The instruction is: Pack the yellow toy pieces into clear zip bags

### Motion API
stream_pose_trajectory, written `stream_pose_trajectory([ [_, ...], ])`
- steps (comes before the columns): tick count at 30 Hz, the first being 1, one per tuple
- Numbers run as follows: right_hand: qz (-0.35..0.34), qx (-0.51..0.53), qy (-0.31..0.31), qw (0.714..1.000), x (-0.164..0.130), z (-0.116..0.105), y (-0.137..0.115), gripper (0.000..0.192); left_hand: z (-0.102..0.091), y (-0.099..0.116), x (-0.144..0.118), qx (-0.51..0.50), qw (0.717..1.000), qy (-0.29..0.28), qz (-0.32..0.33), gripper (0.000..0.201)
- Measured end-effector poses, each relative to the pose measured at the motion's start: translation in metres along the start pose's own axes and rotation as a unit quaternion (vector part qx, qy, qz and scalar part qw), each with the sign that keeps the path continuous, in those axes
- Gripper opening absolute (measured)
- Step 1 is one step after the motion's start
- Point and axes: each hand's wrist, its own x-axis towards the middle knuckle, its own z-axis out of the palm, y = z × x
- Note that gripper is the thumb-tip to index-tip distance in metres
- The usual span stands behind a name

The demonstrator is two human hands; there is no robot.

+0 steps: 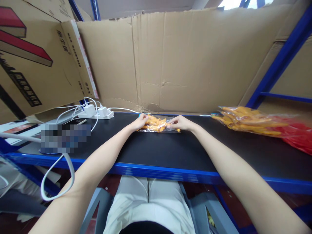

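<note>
A clear plastic bag of orange pieces [156, 123] lies on the black tabletop, near the cardboard at the back. My left hand [140, 122] is closed on the bag's left end, thumb on top of the film. At the other end, my right hand [179, 123] pinches the plastic with bent fingers. The orange pieces are long and thin, but their exact kind is too small to make out. Parts of my fingertips are hidden by the bag and its glare.
To the right lie more bagged orange pieces [243, 120] and red bagged ones [298, 131]. A white power strip [96, 112] with chargers and cables stands at the back left. A white cable loop [70, 175] hangs by my left forearm. Tall cardboard [190, 58] walls the back.
</note>
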Motion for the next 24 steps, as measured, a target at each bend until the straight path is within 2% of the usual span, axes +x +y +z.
stream_pose_trajectory([
  [2, -0.011, -0.005, -0.007, 1.0, 0.0, 0.001, -0.001, 0.033, 0.001, -0.001, 0.0, -0.014, 1.0, -0.003, 0.001, 0.018],
  [7, -0.021, -0.023, 0.038, 0.999, 0.001, 0.01, -0.01, 0.032, 0.003, 0.002, -0.001, -0.052, 0.999, -0.009, -0.014, 0.021],
  [10, -0.016, -0.004, 0.038, 0.999, 0.002, 0.016, -0.016, 0.034, 0.005, 0.004, -0.001, -0.069, 0.998, -0.01, -0.011, 0.022],
  [17, -0.046, 0.169, 0.06, 0.983, -0.001, 0.019, -0.026, 0.031, 0.006, 0.002, 0.0, -0.093, 0.996, 0.005, -0.015, 0.027],
  [21, -0.036, 0.201, 0.038, 0.978, 0.001, 0.02, -0.027, 0.037, 0.007, -0.005, 0.004, -0.061, 0.998, 0.004, 0.001, 0.029],
  [24, -0.011, 0.166, 0.059, 0.984, 0.004, 0.019, -0.024, 0.033, 0.009, -0.009, 0.007, -0.013, 1.0, -0.01, 0.019, 0.032],
])
